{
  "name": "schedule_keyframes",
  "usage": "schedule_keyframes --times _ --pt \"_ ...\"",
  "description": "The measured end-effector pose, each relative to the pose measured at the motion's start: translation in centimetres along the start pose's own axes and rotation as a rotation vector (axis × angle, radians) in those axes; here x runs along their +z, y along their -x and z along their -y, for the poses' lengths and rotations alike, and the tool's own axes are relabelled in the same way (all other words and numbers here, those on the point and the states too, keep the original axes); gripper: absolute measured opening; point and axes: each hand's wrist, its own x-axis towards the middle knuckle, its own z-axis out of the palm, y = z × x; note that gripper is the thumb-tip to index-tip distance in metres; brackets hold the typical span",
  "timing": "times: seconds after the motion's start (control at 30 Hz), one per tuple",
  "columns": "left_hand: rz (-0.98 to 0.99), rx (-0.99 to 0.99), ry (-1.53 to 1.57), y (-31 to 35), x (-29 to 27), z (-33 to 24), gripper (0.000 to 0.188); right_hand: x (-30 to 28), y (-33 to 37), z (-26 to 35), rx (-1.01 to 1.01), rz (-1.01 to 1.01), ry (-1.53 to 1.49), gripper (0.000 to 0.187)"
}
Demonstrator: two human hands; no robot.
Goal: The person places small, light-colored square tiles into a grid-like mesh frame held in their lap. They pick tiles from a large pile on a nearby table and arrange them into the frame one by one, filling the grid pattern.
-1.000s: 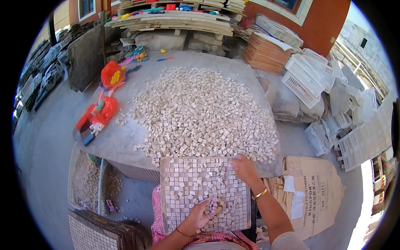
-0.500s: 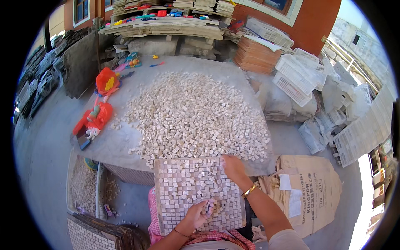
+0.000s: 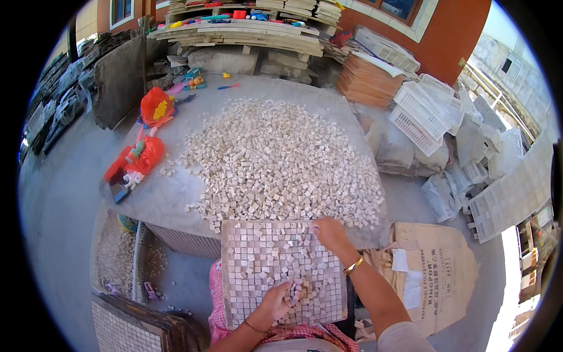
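Note:
A square mosaic board [image 3: 224, 267] rests across my lap, its grid largely filled with small pale stone cubes. Loose cubes [image 3: 287, 267] lie scattered on top of it, with a brownish cluster beside my left fingers. My left hand [image 3: 278, 301] is over the board's lower middle, its dusty fingers curled toward the thumb; what they hold is unclear. At the board's upper right corner, my right hand [image 3: 331, 233] has its fingers pinched together and touches the grid. Whatever sits between those fingertips is hidden. A gold bangle circles the right wrist.
A big heap of stone cubes [image 3: 287, 158] covers the table [image 3: 167, 196] beyond the board. Red plastic bags [image 3: 153, 149] and toys lie at its left. A bin of small stones [image 3: 117, 252] stands lower left, near stacked mosaic boards [image 3: 126, 328]. A flattened paper sack [image 3: 443, 276] lies right.
The view has shifted slightly, so the scene sits a little to the right. Both hands stay at nearly the same spots on the board.

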Motion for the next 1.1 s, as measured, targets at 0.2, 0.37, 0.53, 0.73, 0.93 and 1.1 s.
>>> schedule_keyframes --times 0.2,0.37,0.53,0.73,0.93,1.1 --pt "0.010 0.000 0.007 0.0 0.1 -0.2 0.026 -0.4 -0.3 0.6 0.089 0.000 0.007 0.008" --pt "-0.021 0.002 -0.008 0.3 0.1 -0.5 0.026 -0.1 -0.9 1.5 -0.072 -0.100 -0.039 0.008" --pt "-0.006 0.010 0.002 0.6 0.1 -0.9 0.027 1.0 -1.2 0.9 -0.213 -0.129 0.042 0.010" --pt "-0.010 0.017 0.053 0.7 -0.2 -0.9 0.028 -1.1 -1.0 3.0 -0.020 -0.066 -0.155 0.009" --pt "-0.013 0.074 0.159 1.5 2.5 -1.8 0.029 -4.3 1.1 5.5 -0.067 0.386 -0.509 0.017" --pt "0.147 -0.002 0.186 0.2 -0.2 -0.6 0.024 -2.0 1.0 3.0 -0.107 0.054 -0.141 0.026"
